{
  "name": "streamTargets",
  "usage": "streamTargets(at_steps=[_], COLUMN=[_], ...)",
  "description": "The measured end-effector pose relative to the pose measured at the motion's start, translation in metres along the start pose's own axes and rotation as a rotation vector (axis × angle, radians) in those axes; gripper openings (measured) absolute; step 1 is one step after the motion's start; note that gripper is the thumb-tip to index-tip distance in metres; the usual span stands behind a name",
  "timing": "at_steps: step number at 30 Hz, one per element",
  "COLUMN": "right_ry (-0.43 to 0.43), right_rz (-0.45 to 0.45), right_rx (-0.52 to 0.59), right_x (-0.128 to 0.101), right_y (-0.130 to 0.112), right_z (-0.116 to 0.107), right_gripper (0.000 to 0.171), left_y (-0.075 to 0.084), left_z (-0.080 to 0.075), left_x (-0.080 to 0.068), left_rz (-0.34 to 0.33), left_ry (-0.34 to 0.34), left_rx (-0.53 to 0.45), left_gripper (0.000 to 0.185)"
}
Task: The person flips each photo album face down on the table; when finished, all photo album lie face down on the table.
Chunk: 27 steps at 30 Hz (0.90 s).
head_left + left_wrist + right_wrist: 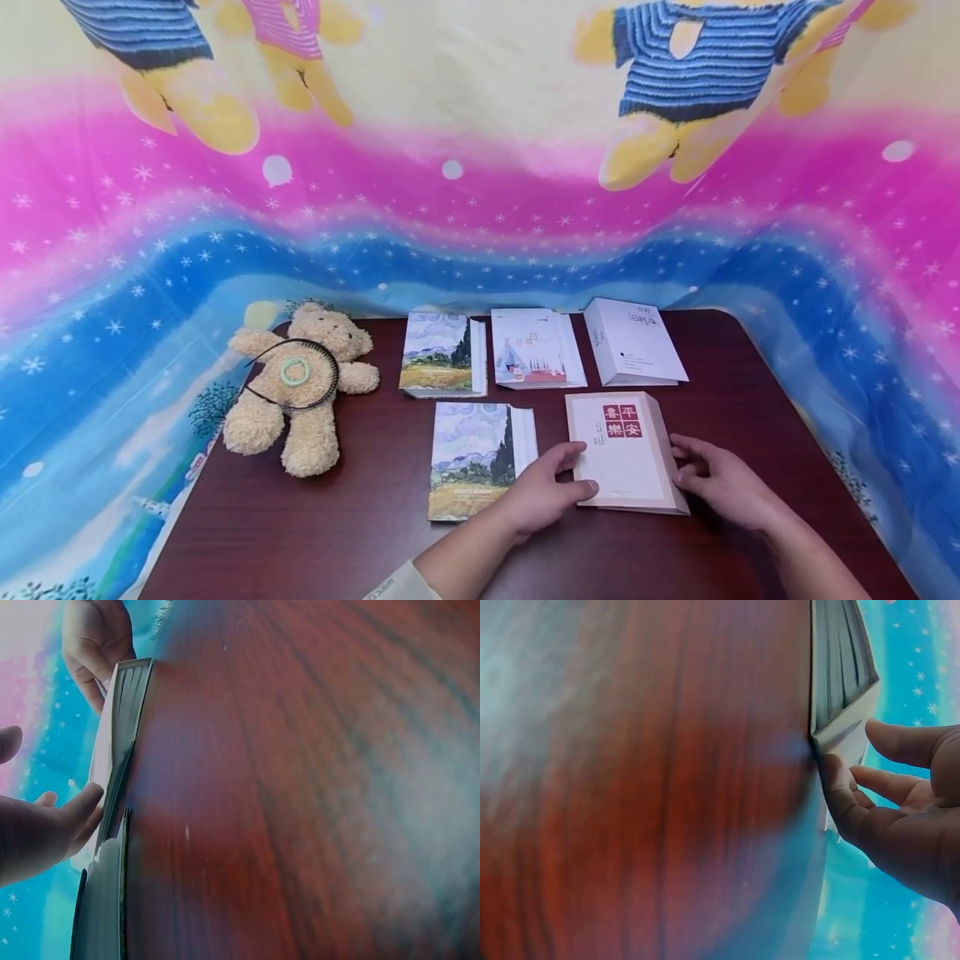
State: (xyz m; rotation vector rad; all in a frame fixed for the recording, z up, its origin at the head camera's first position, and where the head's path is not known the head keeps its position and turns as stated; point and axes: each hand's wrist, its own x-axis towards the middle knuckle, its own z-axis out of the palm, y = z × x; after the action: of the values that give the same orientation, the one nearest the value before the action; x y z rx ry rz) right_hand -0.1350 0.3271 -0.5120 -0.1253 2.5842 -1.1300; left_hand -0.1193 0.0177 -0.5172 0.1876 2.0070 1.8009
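Five books lie on the dark wooden desk (345, 533), backed by a bright cartoon-print cloth (480, 208). At the desk's left end sits a tan teddy bear (303, 383) wearing a black headband (296, 375). Nearest the person, right of centre, lies the white book with a red seal (626, 450). Both hands bracket it: the left hand (543, 492) rests relaxed fingers on its left edge, and the right hand (720, 479) touches its right edge, seemingly without gripping.
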Motion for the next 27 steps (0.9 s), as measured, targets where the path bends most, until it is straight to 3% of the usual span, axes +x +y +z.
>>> streamTargets(at_steps=[11,20,27], right_ry=[0.024,0.074,0.06], right_rz=[-0.011,-0.065,-0.062], right_rx=[-0.018,-0.022,-0.008], right_x=[0.006,0.01,0.012], right_y=[-0.022,-0.033,-0.042], right_z=[0.001,0.008,0.012], right_gripper=[0.071,0.063,0.064], left_y=[0.001,0.001,0.003], left_z=[-0.004,-0.008,-0.015], left_x=[-0.002,-0.002,-0.004], left_rz=[0.003,-0.004,-0.006], left_ry=[-0.006,-0.02,-0.05], left_rx=[-0.006,-0.03,-0.058], left_gripper=[0.062,0.062,0.062])
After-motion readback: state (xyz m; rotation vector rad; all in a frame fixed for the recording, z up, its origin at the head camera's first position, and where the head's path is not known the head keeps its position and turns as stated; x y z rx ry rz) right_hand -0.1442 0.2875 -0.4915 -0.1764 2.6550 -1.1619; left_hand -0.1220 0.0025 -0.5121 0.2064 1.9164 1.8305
